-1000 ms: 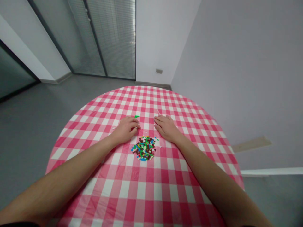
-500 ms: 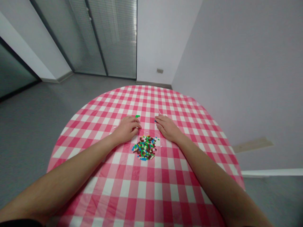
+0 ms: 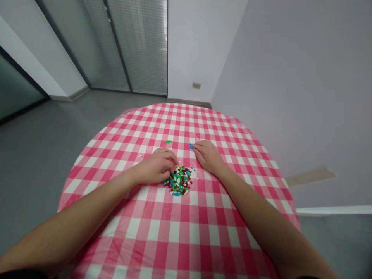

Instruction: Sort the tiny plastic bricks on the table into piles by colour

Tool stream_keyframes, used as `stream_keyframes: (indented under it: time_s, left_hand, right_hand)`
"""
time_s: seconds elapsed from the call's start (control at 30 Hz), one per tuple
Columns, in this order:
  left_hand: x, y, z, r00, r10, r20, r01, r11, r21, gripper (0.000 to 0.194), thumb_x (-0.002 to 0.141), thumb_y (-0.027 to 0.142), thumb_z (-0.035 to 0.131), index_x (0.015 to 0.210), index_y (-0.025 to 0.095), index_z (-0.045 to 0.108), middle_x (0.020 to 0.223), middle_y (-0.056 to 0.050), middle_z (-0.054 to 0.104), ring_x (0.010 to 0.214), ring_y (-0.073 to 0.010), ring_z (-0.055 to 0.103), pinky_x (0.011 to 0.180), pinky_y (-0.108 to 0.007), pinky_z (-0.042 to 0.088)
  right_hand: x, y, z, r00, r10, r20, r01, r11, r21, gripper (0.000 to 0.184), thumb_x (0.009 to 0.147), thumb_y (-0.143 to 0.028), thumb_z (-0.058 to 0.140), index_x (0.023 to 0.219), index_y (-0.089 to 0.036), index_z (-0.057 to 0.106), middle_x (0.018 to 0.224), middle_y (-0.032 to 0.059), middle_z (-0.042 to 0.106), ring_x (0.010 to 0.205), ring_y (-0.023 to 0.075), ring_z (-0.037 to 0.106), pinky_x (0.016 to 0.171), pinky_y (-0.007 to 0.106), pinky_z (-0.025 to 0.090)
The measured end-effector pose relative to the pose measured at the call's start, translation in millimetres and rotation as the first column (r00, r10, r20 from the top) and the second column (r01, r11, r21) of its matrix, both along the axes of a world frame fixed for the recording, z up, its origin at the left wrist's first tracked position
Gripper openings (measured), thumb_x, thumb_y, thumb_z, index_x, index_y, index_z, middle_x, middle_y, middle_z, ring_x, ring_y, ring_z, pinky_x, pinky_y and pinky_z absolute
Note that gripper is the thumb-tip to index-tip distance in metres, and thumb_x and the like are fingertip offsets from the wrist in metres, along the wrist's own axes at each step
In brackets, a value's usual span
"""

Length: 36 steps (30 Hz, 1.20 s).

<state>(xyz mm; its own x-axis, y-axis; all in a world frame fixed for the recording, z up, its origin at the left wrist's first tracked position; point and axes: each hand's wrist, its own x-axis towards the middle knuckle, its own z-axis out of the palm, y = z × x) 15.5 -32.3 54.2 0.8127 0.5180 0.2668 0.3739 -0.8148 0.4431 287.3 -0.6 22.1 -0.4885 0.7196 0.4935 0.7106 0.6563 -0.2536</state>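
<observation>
A small heap of tiny toy bricks (image 3: pixel 180 181) in green, blue, brown, white and yellow lies mid-table. My left hand (image 3: pixel 157 166) reaches over the heap's upper left edge, fingers bent and thumb apart from them. No brick shows in it, though its fingertips partly cover the heap. Beyond the heap on the right, my right hand (image 3: pixel 209 158) rests on the cloth, with fingertips closed at a little blue brick piece (image 3: pixel 191 146), which sticks out past them. A green brick piece (image 3: pixel 169 142) lies by itself beyond my left hand.
The round table wears a red-and-white checked cloth (image 3: pixel 180 217), slightly wrinkled at the near left. A few small pale bits, one a white piece (image 3: pixel 140 155), lie around the hands. A grey wall (image 3: pixel 290 97) stands close on the right, and glass panels (image 3: pixel 139 46) rise behind.
My left hand has moved nearer and rightward, from beside the green piece to the heap's edge. My right hand's fingers have drawn in slightly, and more of the blue piece shows.
</observation>
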Motion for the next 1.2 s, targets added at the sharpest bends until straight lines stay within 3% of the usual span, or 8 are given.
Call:
stream_keyframes:
  time_s: [0.27,0.4,0.5,0.8,1.07,1.2]
  left_hand:
    - [1.1,-7.0,2.5,0.997,-0.072,0.001,0.072,0.996,-0.060,0.014,0.078,0.015,0.064,0.082,0.023,0.074,0.112,-0.005,0.069,0.110,-0.0239,0.061,0.101,-0.040,0.043]
    - [7.8,-12.3,0.3,1.000,-0.011,-0.023,0.010,0.999,-0.045,0.017,0.088,0.020,0.061,0.098,0.024,0.075,0.113,-0.006,0.068,0.111,-0.0238,0.060,0.103,-0.042,0.041]
    - [12.7,-14.5,-2.8,0.998,0.047,-0.041,-0.048,0.998,-0.035,0.016,0.093,0.022,0.059,0.094,0.023,0.075,0.112,-0.007,0.069,0.109,-0.0238,0.060,0.101,-0.043,0.041]
    - [17.7,-16.8,-8.3,0.995,0.083,-0.048,-0.084,0.996,-0.027,0.011,0.090,0.022,0.067,0.096,0.024,0.076,0.112,-0.006,0.069,0.111,-0.0245,0.059,0.101,-0.044,0.040]
    - [22.1,-17.0,-11.7,0.997,0.074,-0.015,-0.074,0.997,0.019,0.016,0.097,0.024,0.060,0.092,0.022,0.075,0.104,-0.005,0.070,0.108,-0.0226,0.059,0.102,-0.042,0.041]
    - [22.6,-17.8,-11.2,0.997,0.071,-0.025,-0.071,0.997,0.018,0.012,0.093,0.022,0.064,0.093,0.024,0.076,0.106,-0.005,0.069,0.110,-0.0236,0.058,0.102,-0.043,0.040]
  right_hand:
    - [0.6,0.3,-2.4,1.000,-0.016,-0.013,0.016,1.000,-0.012,0.034,0.103,-0.029,0.046,0.114,-0.017,0.075,0.106,0.0138,0.075,0.100,0.0271,0.064,0.095,0.047,0.050]
    - [0.6,-0.2,-2.0,1.000,-0.024,-0.017,0.023,1.000,-0.015,0.034,0.102,-0.029,0.046,0.115,-0.018,0.075,0.105,0.0137,0.074,0.101,0.0273,0.063,0.095,0.047,0.050]
    - [0.8,-0.5,-1.2,1.000,-0.028,-0.012,0.028,0.999,-0.028,0.035,0.102,-0.029,0.045,0.118,-0.020,0.075,0.107,0.0139,0.074,0.103,0.0285,0.063,0.095,0.049,0.049]
    - [0.7,-0.4,-1.8,0.999,-0.024,-0.023,0.024,1.000,-0.019,0.036,0.102,-0.030,0.045,0.116,-0.016,0.075,0.106,0.0151,0.074,0.102,0.0278,0.062,0.096,0.047,0.050]
    - [0.5,-0.1,-1.4,0.999,-0.028,-0.027,0.027,0.999,-0.027,0.036,0.103,-0.031,0.044,0.119,-0.020,0.074,0.106,0.0140,0.074,0.103,0.0285,0.062,0.095,0.049,0.049]
    - [1.0,0.9,-2.1,0.999,-0.032,-0.029,0.032,0.999,-0.022,0.035,0.102,-0.031,0.045,0.118,-0.019,0.074,0.106,0.0140,0.074,0.102,0.0283,0.062,0.094,0.048,0.050]
